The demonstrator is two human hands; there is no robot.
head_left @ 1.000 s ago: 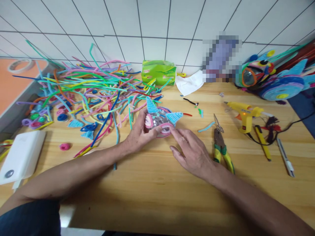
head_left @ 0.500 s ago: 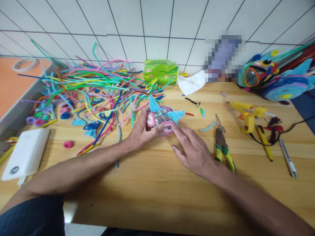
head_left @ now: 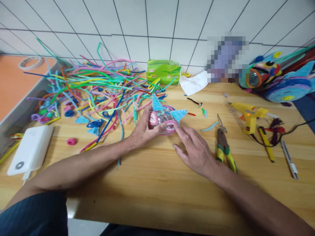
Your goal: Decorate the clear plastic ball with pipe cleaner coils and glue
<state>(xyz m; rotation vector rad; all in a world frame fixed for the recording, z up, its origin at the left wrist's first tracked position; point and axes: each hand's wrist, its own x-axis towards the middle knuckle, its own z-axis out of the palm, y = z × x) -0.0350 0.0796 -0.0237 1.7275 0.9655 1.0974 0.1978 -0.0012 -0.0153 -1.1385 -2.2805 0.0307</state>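
My left hand [head_left: 144,129] is closed around the left side of a clear, rounded craft piece [head_left: 164,115] made with pipe cleaners. Two light-blue pointed pipe-cleaner shapes [head_left: 179,114] stick up from it, and pink pipe-cleaner loops sit on its front. The left thumb presses near the front pink loop [head_left: 170,122]. With its index fingertip, my right hand [head_left: 195,149] touches the right end of that loop. The right thumb stays apart from the fingers, and nothing shows between them. The underside of the piece is hidden.
Loose pipe cleaners [head_left: 98,82] heap up at the left, with a white power bank [head_left: 31,149] before them. A green tissue pack [head_left: 163,72] stands by the wall. Rightward lie pliers [head_left: 223,144], a yellow glue gun [head_left: 248,116], cutters [head_left: 289,160] and finished pipe-cleaner crafts [head_left: 285,88].
The camera view has shifted slightly, so everything appears a little further right. Both hands keep nearly the same pose on the craft piece.
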